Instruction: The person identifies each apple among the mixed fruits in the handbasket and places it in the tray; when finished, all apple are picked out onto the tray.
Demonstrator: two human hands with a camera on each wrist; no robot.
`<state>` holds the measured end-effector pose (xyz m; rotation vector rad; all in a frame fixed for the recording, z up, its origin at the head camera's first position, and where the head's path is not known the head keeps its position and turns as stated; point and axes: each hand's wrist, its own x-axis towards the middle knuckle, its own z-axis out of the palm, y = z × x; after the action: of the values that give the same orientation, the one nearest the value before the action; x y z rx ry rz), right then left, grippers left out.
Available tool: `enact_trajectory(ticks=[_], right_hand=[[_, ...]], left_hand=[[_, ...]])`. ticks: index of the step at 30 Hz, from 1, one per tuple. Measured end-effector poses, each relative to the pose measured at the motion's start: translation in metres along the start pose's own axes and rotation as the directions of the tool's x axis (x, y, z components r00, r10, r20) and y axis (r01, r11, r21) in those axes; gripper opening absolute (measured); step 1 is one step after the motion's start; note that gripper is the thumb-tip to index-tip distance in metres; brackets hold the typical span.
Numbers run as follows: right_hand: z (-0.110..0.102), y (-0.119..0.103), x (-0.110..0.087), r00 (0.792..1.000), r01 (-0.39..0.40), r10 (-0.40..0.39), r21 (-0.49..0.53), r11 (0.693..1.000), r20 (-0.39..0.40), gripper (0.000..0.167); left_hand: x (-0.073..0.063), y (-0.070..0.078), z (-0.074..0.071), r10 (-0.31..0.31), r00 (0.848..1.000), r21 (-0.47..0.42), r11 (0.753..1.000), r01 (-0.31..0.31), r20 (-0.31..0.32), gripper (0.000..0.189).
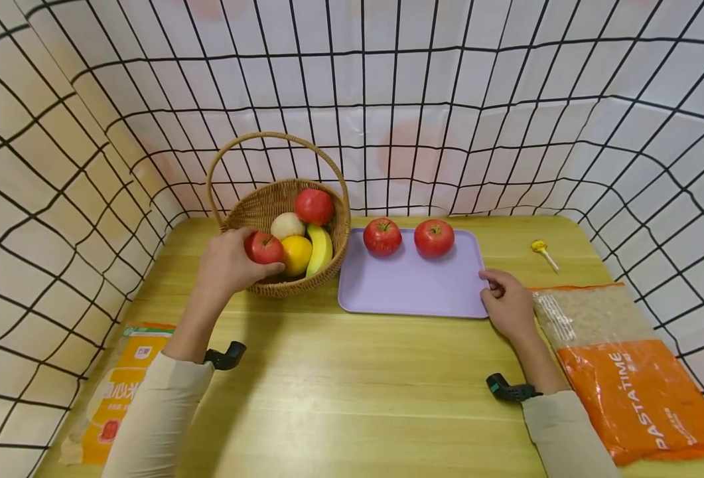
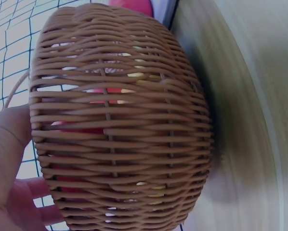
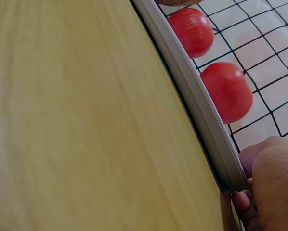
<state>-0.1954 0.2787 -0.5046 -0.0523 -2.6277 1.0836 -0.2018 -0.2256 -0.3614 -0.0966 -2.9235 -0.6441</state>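
Observation:
My left hand [image 1: 226,262] reaches over the left rim of a wicker basket [image 1: 330,269], thumb and fingers about a red apple [image 1: 266,248]. The basket's woven side [image 2: 124,130] fills the left wrist view and hides most of the fruit. Beside that apple lie a yellow-orange fruit [image 1: 296,255], a banana [image 1: 319,250], a pale round fruit [image 1: 288,226] and another red fruit [image 1: 314,206]. My right hand [image 1: 508,302] pinches the right edge of a purple tray [image 1: 411,285]. Two red apples, one on the left [image 1: 382,236] and one on the right [image 1: 434,238], sit along its far side.
A wrapped yellow lollipop [image 1: 539,247] lies right of the tray. An orange PASTATIME bag [image 1: 632,378] is by the right forearm, and a yellow packet [image 1: 119,392] lies partly under the left sleeve. Black-gridded white walls [image 1: 411,86] enclose the wooden table [image 1: 352,392].

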Motion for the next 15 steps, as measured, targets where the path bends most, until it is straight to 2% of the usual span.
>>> enact_trajectory(ticks=[8, 15], right_hand=[[0.000, 0.001, 0.000, 1.000, 0.009, -0.009, 0.000, 1.000, -0.010, 0.035], [0.001, 0.002, 0.001, 1.000, -0.003, 0.003, -0.003, 1.000, -0.009, 0.035]], left_hand=[[-0.001, 0.009, 0.006, 0.036, 0.995, -0.107, 0.993, -0.046, -0.091, 0.082], [0.001, 0.015, 0.016, 0.034, 0.984, -0.183, 0.981, -0.066, -0.175, 0.085]])
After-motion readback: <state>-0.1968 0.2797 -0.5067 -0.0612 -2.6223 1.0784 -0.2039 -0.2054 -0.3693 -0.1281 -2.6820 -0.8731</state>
